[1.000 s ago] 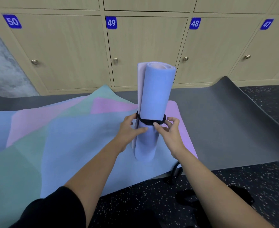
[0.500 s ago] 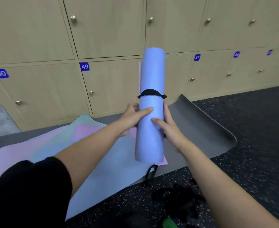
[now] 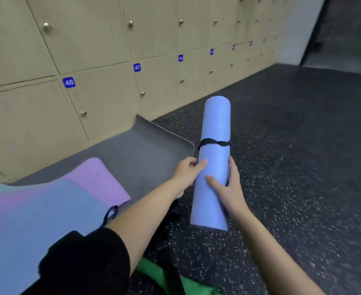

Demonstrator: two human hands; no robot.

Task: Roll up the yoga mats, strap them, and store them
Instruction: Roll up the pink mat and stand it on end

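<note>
The rolled mat (image 3: 215, 122), bound by a black strap (image 3: 214, 143), is held over the floor (image 3: 298, 171), its long axis running near to far, gripped below the strap by the left hand (image 3: 188, 173) and right hand (image 3: 229, 189) on either side, with the lockers (image 3: 103, 107) far left.

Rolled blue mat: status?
Left hand, right hand both grip rolled blue foam yoga mat. Black strap around it. Grey mat, pastel mat lie unrolled alongside.

Head-worn view, forward and down (close)
</note>
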